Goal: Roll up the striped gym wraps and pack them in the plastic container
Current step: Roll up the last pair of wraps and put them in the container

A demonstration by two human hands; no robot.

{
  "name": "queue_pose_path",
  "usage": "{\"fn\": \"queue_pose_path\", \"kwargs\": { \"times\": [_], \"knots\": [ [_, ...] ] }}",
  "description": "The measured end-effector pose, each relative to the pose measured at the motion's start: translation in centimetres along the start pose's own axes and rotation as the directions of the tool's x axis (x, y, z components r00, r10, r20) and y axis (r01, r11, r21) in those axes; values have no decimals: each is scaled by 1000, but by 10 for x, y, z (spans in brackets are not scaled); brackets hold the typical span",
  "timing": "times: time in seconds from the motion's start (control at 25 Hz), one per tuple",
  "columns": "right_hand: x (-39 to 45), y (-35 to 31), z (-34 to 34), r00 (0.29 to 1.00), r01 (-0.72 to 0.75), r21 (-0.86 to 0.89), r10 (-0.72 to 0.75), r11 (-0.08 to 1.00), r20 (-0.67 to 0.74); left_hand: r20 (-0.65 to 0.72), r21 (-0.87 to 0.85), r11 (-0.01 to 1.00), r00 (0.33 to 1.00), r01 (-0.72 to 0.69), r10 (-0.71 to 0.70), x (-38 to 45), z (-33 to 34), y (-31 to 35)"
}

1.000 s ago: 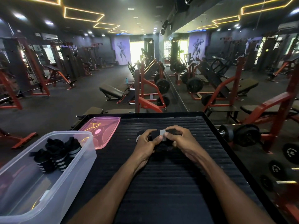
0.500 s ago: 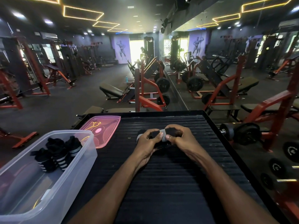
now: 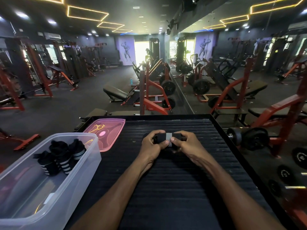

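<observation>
Dim gym all around, red-framed machines and neon ceiling strips, and up front a black ribbed mat (image 3: 174, 188) on a tray-like platform. So the wrap (image 3: 167, 138) sits toward the far middle of that mat, held just off or on the surface (can't tell which), with its long axis running left to right across the view. It's a tight black roll with a pale grey tab across the middle, ends mostly hidden in the fingers. Left hand (image 3: 152, 146) is curled around the left end, thumb pressing in near the tab; right hand (image 3: 186, 144) is curled around the right end, thumb tip right at the tab too. Both grips are closed snug on the roll, no gap showing. Off to the left is the clear plastic container (image 3: 79, 171), and its far end holds rolled wraps (image 3: 61, 156), black with white stripes. Pink lid (image 3: 106, 135) lies flat just behind it.
</observation>
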State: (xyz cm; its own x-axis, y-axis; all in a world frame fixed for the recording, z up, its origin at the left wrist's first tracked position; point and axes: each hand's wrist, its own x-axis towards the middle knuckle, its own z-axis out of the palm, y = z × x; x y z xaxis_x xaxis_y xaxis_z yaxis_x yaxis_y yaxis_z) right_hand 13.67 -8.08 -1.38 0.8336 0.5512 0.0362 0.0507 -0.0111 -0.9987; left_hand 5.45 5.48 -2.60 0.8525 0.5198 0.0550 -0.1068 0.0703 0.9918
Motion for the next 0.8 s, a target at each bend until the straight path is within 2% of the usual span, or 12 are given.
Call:
{"fn": "queue_pose_path", "kwargs": {
  "times": [0.16,0.24,0.32,0.44,0.56,0.68,0.8],
  "knots": [
    [2,2,-4,994,104,-121,-108,987,-28,25,-134,982,991,133,-131,-2,3,4],
    [-1,1,-4,987,157,-154,-161,976,-14,5,-120,986,993,120,-120,-3,4,6],
    [-1,1,-2,990,144,-137,-143,980,11,-12,-30,998,998,62,-62,-3,0,7],
    [-1,2,-1,995,54,-109,-44,993,88,30,201,979,999,-29,24,-5,-4,9],
    [-3,1,0,995,44,-176,-27,983,95,79,261,963,996,-64,45,-7,0,8],
    [-4,1,-2,995,98,-190,-94,977,32,53,158,987,998,9,-17,-7,4,5],
    [-4,-3,-3,992,122,-131,-124,984,-6,27,-147,980,991,134,-132,-5,6,7]
  ]
}}
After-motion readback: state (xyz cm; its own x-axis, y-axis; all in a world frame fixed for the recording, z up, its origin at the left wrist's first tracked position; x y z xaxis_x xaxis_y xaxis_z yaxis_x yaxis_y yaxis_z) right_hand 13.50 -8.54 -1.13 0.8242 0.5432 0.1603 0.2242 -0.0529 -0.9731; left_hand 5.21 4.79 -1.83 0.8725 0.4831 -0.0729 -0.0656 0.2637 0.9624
